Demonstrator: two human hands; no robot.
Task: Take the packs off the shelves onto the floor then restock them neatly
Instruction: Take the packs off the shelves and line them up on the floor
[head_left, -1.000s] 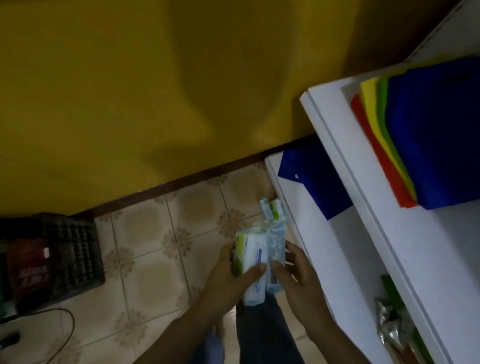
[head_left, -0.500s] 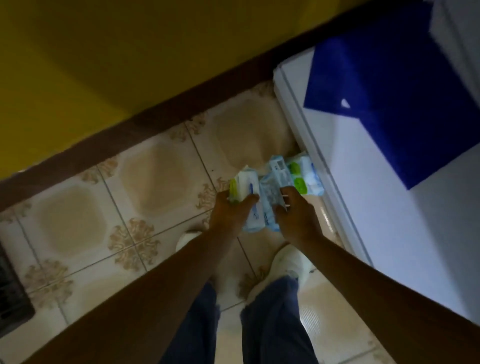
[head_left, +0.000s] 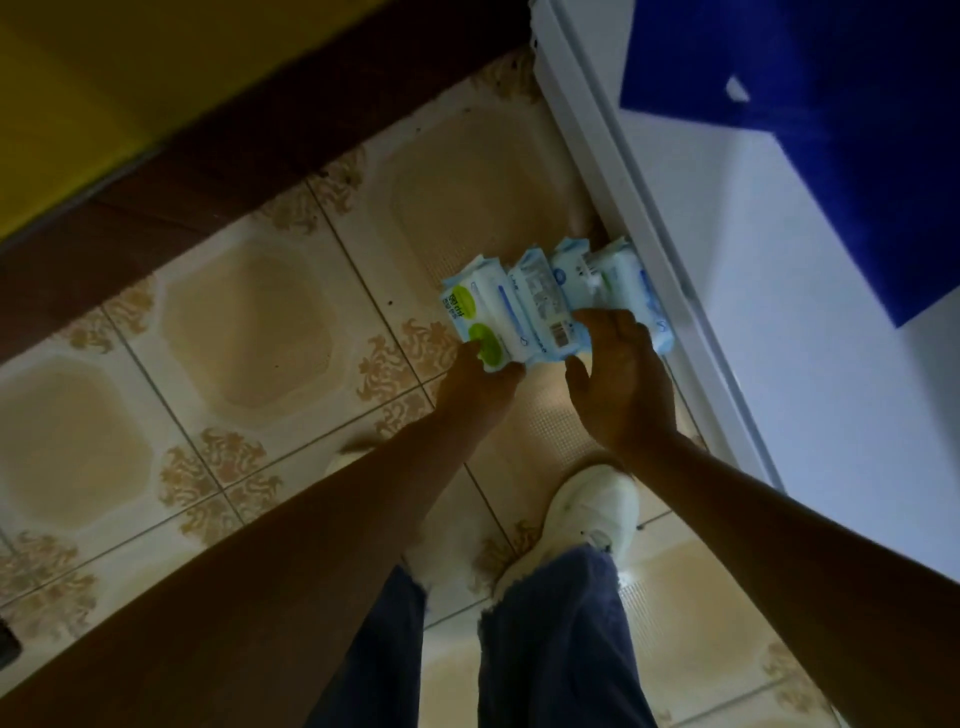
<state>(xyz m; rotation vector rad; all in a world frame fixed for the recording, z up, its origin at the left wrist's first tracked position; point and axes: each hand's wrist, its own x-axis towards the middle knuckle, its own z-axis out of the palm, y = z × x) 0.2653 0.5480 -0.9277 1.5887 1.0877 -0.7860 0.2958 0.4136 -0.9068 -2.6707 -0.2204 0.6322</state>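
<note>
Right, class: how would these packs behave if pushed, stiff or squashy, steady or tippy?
Probably squashy: the packs look like puffy film pouches. Probably tippy: they sit on edge in a row, held between the left hand and right hand. Glossy film might slide on the tiled floor.

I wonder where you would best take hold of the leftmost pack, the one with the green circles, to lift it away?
Probably take the leftmost pack by its near short end, coming from the person's side, thumb on the printed face, fingers behind. It seems to stand on edge against the other packs on its right, leaving that end free; the left hand pinches there.
</note>
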